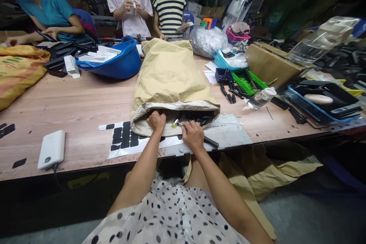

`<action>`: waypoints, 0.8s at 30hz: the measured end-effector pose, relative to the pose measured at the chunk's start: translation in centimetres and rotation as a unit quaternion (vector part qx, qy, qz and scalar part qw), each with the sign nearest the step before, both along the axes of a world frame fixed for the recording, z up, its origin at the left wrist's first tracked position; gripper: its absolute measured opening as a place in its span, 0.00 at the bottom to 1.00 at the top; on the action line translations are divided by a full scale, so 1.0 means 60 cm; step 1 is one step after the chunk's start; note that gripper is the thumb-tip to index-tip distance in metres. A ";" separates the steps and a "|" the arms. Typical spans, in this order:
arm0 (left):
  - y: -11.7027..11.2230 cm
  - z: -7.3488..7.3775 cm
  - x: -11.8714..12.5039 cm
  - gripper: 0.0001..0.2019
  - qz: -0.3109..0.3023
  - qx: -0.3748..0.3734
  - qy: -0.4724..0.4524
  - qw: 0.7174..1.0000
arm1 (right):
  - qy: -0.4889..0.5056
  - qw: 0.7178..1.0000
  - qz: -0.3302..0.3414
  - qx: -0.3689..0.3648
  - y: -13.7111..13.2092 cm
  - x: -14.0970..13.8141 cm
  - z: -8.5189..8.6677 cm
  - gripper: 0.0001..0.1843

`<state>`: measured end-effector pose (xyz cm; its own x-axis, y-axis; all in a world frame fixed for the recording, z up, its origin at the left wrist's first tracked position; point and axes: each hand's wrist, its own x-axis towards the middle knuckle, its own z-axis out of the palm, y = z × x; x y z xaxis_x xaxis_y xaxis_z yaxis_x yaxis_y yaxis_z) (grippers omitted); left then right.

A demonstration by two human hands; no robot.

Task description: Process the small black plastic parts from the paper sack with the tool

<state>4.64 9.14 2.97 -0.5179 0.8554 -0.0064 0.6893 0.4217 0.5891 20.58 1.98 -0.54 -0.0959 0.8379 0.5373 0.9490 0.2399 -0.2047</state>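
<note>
A large tan woven sack (pixel 174 72) lies on the table with its mouth towards me, and dark objects (pixel 200 116) show inside it. My left hand (pixel 157 121) reaches into the mouth at the left. Its fingers are curled, and whatever they hold is hidden in shadow. At the right of the mouth, my right hand (pixel 193 134) is closed round a small hammer (pixel 211 142). The hammer's shiny metal head points left into the opening, and its black handle sticks out to the right below my hand.
A sheet of black stickers (pixel 121 137) lies under the sack's front edge. A white power bank (pixel 52 150) sits at left, a blue basin (pixel 114 65) behind it. Right are a water bottle (pixel 261 98), a green tray (pixel 250 82) and a cardboard box (pixel 271 65). Three people work across the table.
</note>
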 end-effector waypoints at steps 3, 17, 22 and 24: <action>-0.039 0.010 -0.013 0.10 -0.032 0.017 0.020 0.999 | 0.002 1.000 -0.001 -0.009 0.001 0.000 0.000 0.10; -0.100 -0.007 -0.048 0.12 -0.152 0.051 0.071 0.984 | 0.011 0.999 -0.005 -0.043 0.006 0.004 0.000 0.11; -0.094 -0.006 -0.046 0.06 -0.168 0.028 0.053 0.984 | 0.003 0.999 0.002 -0.047 0.006 0.009 -0.002 0.12; -0.099 -0.005 -0.048 0.06 -0.187 0.027 0.054 0.981 | -0.001 0.999 0.003 -0.039 0.006 0.010 -0.002 0.12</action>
